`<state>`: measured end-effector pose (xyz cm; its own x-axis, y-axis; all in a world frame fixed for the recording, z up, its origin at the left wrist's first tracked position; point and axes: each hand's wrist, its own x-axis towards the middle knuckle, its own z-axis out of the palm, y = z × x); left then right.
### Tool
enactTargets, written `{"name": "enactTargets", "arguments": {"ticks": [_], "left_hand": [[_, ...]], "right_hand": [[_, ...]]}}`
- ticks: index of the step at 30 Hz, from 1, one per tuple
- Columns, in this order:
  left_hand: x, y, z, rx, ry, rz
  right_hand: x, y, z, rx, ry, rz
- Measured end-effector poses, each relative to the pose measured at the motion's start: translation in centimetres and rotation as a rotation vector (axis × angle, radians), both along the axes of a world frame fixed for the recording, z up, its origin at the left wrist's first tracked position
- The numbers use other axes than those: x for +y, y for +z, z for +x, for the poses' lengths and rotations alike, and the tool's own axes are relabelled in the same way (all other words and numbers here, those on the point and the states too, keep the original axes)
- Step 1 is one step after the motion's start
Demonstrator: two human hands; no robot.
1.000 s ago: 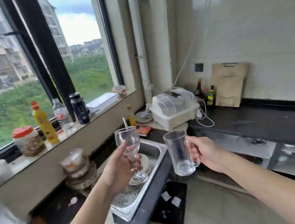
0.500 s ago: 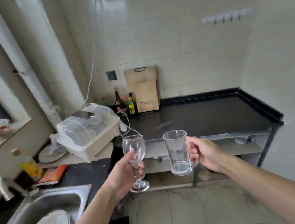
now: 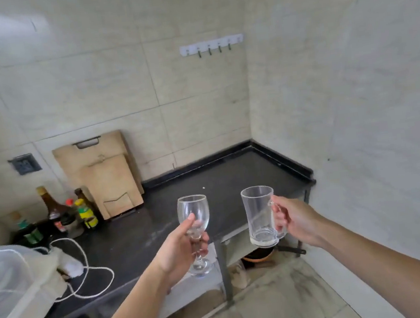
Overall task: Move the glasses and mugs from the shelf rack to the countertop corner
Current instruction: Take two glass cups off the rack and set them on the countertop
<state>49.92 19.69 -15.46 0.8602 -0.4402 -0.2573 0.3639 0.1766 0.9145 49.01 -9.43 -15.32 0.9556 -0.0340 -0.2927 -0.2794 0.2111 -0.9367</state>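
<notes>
My left hand (image 3: 179,251) grips a clear wine glass (image 3: 193,213) by its stem and lower bowl, holding it upright above the front edge of the black countertop (image 3: 222,183). My right hand (image 3: 295,218) holds a clear glass mug (image 3: 259,214) by its handle, upright, just beyond the counter's front edge. Both glasses are empty and sit side by side, apart from each other. The countertop's far right corner (image 3: 255,151) meets the two tiled walls. The shelf rack is out of view.
Two wooden cutting boards (image 3: 103,176) lean on the back wall, with several sauce bottles (image 3: 68,214) to their left. A white cord (image 3: 85,272) loops beside a lidded plastic dish box (image 3: 11,288) at the left. A hook rail (image 3: 211,45) hangs on the wall; a pan (image 3: 258,255) sits under the counter.
The view has swung right, from the window and sink to the counter corner. Both hands kept their grip on the wine glass and mug and now sit nearer the countertop.
</notes>
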Motion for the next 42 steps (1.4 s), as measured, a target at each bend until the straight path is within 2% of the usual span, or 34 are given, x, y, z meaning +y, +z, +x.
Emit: {"name": "enactTargets", "arguments": {"ticks": [13,22,31,42], "left_hand": [[-12.5,-2.0,20.8,0.079,0.078,0.031],[-15.8,-4.9,32.4,0.171,0.123,0.055],[-19.0,-8.9,49.6,0.105,0.119,0.229],[-24.9,-13.7,68.2,0.218,0.176,0.232]], "right_hand": [[-13.8,-4.6,22.4,0.097,0.047,-0.164],[-17.7,-7.2,35.3,0.205,0.054,-0.28],[-20.5,-8.5,50.5,0.293,0.117,-0.51],[-23.5,-14.1,67.4,0.419,0.047,-0.435]]}}
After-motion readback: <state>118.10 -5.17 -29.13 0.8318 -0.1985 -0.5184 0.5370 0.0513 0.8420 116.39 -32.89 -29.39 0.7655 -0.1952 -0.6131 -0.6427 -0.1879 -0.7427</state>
